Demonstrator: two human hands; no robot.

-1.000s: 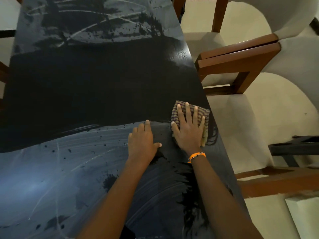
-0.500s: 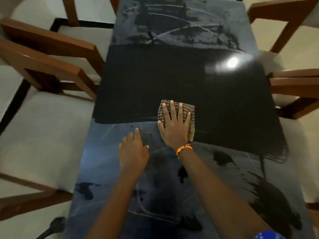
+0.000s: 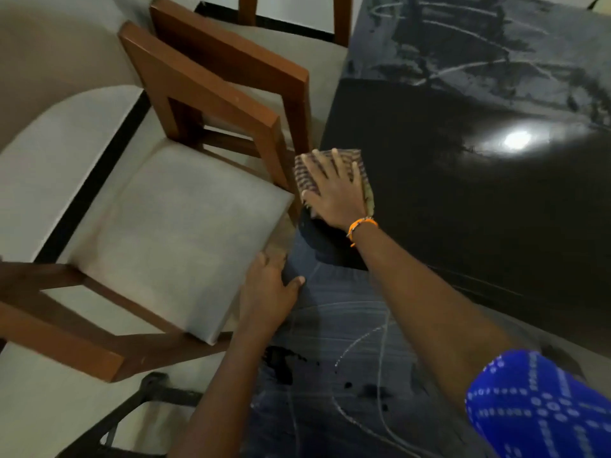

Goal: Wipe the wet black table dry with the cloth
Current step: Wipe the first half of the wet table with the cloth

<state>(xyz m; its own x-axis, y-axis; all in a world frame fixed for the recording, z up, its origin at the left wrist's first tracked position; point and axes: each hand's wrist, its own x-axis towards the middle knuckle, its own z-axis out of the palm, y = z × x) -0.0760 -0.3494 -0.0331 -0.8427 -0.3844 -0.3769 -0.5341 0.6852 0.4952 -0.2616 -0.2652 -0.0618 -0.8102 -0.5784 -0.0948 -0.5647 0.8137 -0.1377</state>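
Our right hand (image 3: 334,190) lies flat with fingers spread on the cloth (image 3: 330,170), pressing it down at the left edge of the counter (image 3: 463,200), just beside the chair (image 3: 211,104). Our left hand (image 3: 267,292) rests open on that same edge, nearer to us. The filmy, unwiped surface lies toward us from the cloth, so we judge the next stroke runs across that strip. Compared with half a second ago, the cloth has slid from mid-counter to the left edge.
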